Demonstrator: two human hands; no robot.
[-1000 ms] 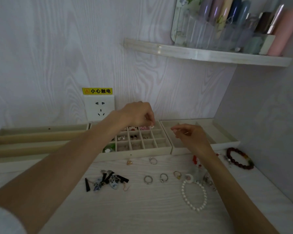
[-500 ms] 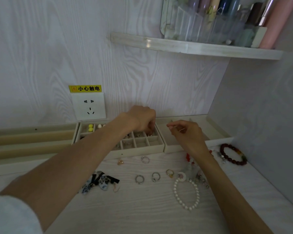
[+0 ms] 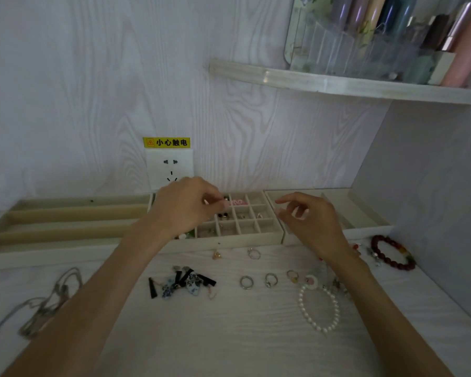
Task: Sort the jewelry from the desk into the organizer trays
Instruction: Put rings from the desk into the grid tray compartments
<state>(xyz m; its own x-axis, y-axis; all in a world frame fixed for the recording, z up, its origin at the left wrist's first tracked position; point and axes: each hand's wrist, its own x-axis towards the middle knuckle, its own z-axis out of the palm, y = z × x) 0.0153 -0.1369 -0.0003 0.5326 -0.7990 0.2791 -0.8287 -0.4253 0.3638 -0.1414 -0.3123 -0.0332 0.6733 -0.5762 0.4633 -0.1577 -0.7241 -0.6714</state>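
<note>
The jewelry lies in two places: some small pieces already sit in the cells of the grid tray at the back of the counter, among them a pink piece in the far row; the rest is loose on the counter in front of the trays. The left hand hovers over the grid tray's far cells with fingers curled and fingertips brought together; whether they pinch something I cannot tell, it is too small; the right hand hangs over the seam between the grid tray and the open tray to its right, thumb and forefinger close together, the other fingers loosely bent; what it holds, if anything, I cannot make out. Near the tray's front edge lie a small gold charm and a ring; closer, three rings in a row, a pearl bracelet partly under the right forearm, and dark earrings with blue pieces beside the left forearm; a red bead bracelet sits far right by the wall; a long slotted tray stretches left; a grey cord trails at the left edge; above, a socket under a yellow label, and a shelf carrying a clear holder of tubes.
</note>
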